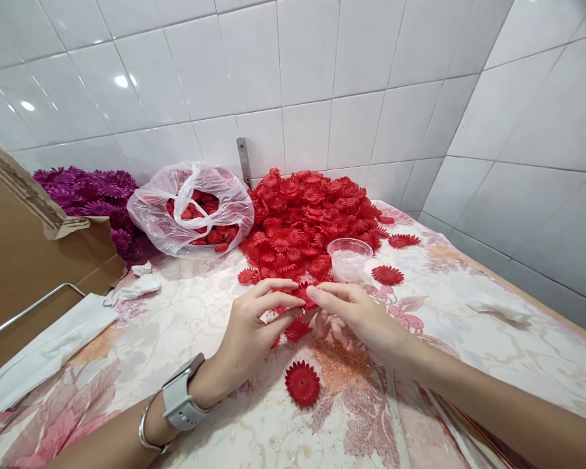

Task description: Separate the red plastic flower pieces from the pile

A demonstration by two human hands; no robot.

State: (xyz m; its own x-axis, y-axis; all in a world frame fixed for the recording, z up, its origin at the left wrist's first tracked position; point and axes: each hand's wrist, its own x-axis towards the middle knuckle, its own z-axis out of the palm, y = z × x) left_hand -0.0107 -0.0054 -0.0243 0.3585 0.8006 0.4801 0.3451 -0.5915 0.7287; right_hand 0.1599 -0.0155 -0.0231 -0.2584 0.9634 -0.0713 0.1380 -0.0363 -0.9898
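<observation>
Red flower point(301, 297): ruffled, layered petals, pinched between closed fingertips of left hand point(248, 329) and right hand point(359, 314), over the tablecloth point(469, 339). Just behind: flower heap point(307, 215), clear cup point(349, 259), plastic bag point(193, 208).

I list, on table point(469, 339): bag point(190, 208) left of flower pile point(307, 221); cup point(349, 259) before pile; loose flower point(303, 383) nearest me. Box point(19, 273) left of table.

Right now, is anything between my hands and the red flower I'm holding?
Nothing visible. The left hand and right hand both pinch the red flower at their fingertips. The clear cup stands just beyond them, and a loose flower lies nearer the camera, apart.
</observation>
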